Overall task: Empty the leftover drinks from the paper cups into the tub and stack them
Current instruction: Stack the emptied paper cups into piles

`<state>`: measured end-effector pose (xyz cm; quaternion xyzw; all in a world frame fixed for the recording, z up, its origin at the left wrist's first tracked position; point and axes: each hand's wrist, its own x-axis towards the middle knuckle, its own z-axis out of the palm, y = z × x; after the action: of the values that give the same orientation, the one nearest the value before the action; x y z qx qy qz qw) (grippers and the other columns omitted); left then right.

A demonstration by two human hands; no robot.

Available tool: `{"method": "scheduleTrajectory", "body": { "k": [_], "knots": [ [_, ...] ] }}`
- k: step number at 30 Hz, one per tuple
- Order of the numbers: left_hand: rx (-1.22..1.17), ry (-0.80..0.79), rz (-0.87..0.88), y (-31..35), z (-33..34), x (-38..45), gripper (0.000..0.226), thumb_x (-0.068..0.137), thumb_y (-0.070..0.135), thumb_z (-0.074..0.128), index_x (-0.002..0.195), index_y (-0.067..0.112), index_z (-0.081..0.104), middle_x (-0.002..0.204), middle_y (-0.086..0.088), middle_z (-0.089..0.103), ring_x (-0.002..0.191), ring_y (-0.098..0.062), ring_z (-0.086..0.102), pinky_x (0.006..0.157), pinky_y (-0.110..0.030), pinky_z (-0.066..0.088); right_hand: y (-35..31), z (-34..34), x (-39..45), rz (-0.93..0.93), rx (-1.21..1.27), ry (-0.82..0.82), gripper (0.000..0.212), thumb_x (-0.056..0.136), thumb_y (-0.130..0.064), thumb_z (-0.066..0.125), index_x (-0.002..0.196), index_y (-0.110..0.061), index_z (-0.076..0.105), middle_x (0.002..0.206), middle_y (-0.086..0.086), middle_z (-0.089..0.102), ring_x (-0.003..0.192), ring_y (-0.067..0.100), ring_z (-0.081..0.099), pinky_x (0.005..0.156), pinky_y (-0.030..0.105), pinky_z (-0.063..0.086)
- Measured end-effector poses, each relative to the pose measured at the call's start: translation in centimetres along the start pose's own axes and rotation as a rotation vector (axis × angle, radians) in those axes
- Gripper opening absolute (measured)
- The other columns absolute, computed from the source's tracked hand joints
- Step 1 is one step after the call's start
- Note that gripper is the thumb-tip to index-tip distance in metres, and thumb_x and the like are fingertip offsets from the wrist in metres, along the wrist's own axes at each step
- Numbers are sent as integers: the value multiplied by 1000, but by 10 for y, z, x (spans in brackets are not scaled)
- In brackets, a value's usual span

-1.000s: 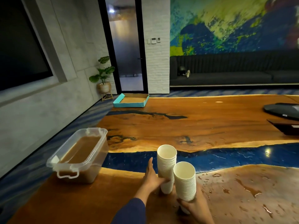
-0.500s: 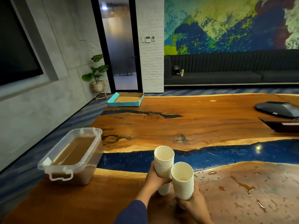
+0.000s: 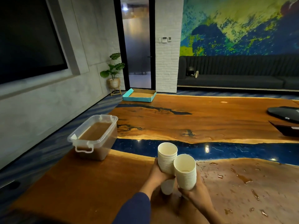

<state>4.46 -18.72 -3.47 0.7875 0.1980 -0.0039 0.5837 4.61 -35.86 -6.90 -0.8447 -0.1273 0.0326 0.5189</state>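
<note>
Cup stacks: we hold 2 nested stacks of white paper cups over the near edge of the bench (image 3: pixel 202 125); the left stack (image 3: pixel 167 156) and the right stack (image 3: pixel 185 171) touch side by side, both upright.
Left hand: our left hand (image 3: pixel 159 176) has its fingers curled around the lower half of the left stack.
Right hand: our right hand (image 3: pixel 196 194) grips the right stack from below and behind.
Leftover: a little pale liquid seems to sit in the top cup of the right stack, though the view is too dim to be sure.
Tub: the tub (image 3: pixel 95 136) stands well to the left, holding brown liquid.
Step in hand: we judge it is merging the 2 stacks into 1; tip any dregs into the tub first, then line up the rims squarely and press down gently.
Materials: thin ribbed-looking paper rims, easily crushed; clear rigid plastic tub with a clip handle; glossy wood-and-blue-resin bench, wet with scattered puddles (image 3: pixel 242 178) at the right.
</note>
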Motion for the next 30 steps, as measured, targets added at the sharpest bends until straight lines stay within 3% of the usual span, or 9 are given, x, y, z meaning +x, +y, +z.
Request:
{"method": "scheduleTrajectory", "body": {
  "k": [7, 10, 17, 26, 30],
  "knots": [
    [-43, 89, 35, 6, -6, -81, 92, 61, 11, 89, 136, 20, 35, 135, -2, 50, 128, -19, 46, 106, -36, 41, -16, -21, -46, -74, -39, -52, 83, 68, -21, 85, 130, -29, 31, 117, -7, 47, 103, 11, 47, 84, 29, 40],
    [-49, 126, 24, 2, -9, -118, 92, 66, 8, 86, 140, 16, 32, 137, -4, 48, 130, -20, 45, 105, -34, 39, -22, -23, -68, -99, -39, -82, 86, 66, -21, 86, 135, -21, 34, 119, -8, 44, 108, 11, 45, 91, 33, 40],
    [-72, 211, -40, -28, -22, -191, 99, 61, 16, 89, 141, 15, 31, 134, -2, 50, 127, -21, 47, 104, -36, 42, -30, -12, -122, -132, -60, -228, 93, 66, -32, 86, 139, -23, 29, 133, -3, 47, 116, 20, 51, 93, 41, 45],
    [-84, 152, -66, -59, -82, -235, 101, 66, 19, 87, 145, 21, 24, 143, -4, 43, 134, -23, 39, 110, -47, 36, -63, 40, -163, -146, 67, -307, 95, 68, -32, 85, 139, -17, 25, 125, -5, 41, 107, 10, 45, 85, 30, 42],
    [-65, 126, -98, -85, -112, -242, 103, 65, 16, 87, 146, 20, 23, 143, -4, 43, 134, -23, 40, 110, -45, 37, -69, 76, -180, -131, 92, -286, 93, 68, -31, 84, 140, -15, 28, 120, -8, 45, 104, 11, 48, 84, 30, 41]
  ]
}}
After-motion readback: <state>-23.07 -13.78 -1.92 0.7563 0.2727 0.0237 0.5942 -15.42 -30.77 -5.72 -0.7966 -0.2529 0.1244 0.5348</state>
